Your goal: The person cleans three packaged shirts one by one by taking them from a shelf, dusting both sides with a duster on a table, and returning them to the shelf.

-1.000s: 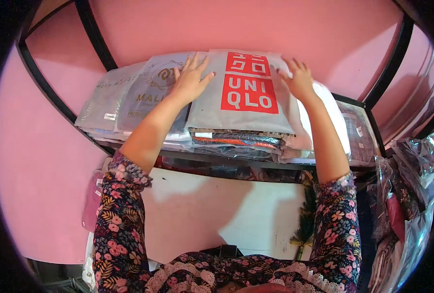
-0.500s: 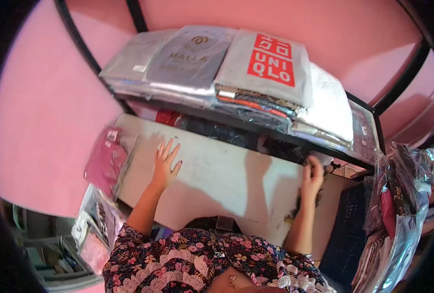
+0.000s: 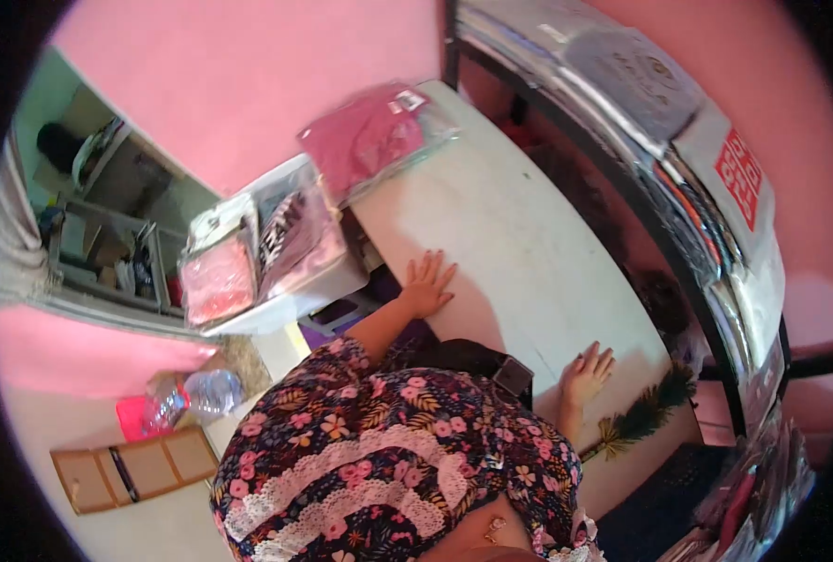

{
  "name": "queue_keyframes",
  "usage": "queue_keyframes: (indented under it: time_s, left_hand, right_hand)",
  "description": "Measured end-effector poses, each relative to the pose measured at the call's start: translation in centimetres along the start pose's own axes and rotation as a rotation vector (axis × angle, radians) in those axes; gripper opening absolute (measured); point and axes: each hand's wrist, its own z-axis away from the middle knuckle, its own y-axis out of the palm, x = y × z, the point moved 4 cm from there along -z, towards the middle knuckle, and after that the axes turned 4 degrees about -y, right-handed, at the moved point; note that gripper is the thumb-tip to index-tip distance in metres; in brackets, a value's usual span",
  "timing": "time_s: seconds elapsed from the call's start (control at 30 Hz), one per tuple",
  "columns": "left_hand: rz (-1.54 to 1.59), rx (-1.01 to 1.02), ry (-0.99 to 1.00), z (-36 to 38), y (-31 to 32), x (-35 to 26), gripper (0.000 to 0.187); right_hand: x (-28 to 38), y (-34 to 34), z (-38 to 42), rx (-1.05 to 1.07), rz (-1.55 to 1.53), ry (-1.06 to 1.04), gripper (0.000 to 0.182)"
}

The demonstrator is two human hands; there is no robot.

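Note:
My left hand (image 3: 427,285) rests on the near edge of the white table (image 3: 519,244), fingers spread and nothing in it. Further right, my right hand (image 3: 586,375) is at the same tabletop with its fingers apart, also without any object. A green tinsel-like garland (image 3: 655,405) lies just right of that hand. At the table's far left end is a plastic-wrapped pink garment (image 3: 369,136). Beside the left end stands a white bin (image 3: 346,272) holding several folded, bagged clothes.
A black-framed shelf (image 3: 716,347) along the table's back carries several bagged garments (image 3: 636,80). More bagged clothes (image 3: 763,487) stand at the lower right. On the left are a window opening (image 3: 107,197), a large clear bottle (image 3: 212,391) and a brown box (image 3: 135,468) on the floor.
My view has swung to the left, bringing the bin and floor into sight. Both hands have come down towards the table's near edge, and the right fingers have straightened.

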Motion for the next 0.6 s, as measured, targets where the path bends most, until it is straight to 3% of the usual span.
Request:
queue_keyframes:
  time_s: [0.2, 0.3, 0.37, 0.4, 0.47, 0.53, 0.6]
  left_hand:
    - [0.04, 0.107, 0.041, 0.0, -3.4, 0.3, 0.07]
    - [0.147, 0.168, 0.171, -1.4, -3.8, 1.8, 0.061]
    - [0.7, 0.041, 0.254, -0.1, -5.4, 0.7, 0.051]
    - [0.697, 0.038, 0.247, 0.4, -6.9, 1.2, 0.051]
    - [0.702, -0.182, 0.209, 2.7, -12.1, 2.7, 0.049]
    - [0.517, -0.553, 0.118, 4.5, -14.2, 5.7, 0.052]
    - [0.214, -0.802, -0.137, 6.6, -15.4, 9.1, 0.055]
  right_hand:
    - [-0.3, 1.2, 0.0, 0.026, 0.037, -0.013, 0.047]
    - [-0.7, 2.6, -0.5, 0.03, 0.073, 0.079, 0.048]
    - [-3.0, 3.9, 0.6, 0.077, 0.05, 0.112, 0.048]
    - [-3.1, 4.5, 0.8, 0.078, 0.058, 0.149, 0.048]
    - [-2.7, 6.0, 0.9, 0.04, 0.048, 0.16, 0.048]
    - [-2.7, 7.1, 1.0, 0.001, 0.043, 0.183, 0.048]
    - [-2.7, 8.1, 0.9, -0.001, 0.07, 0.229, 0.046]
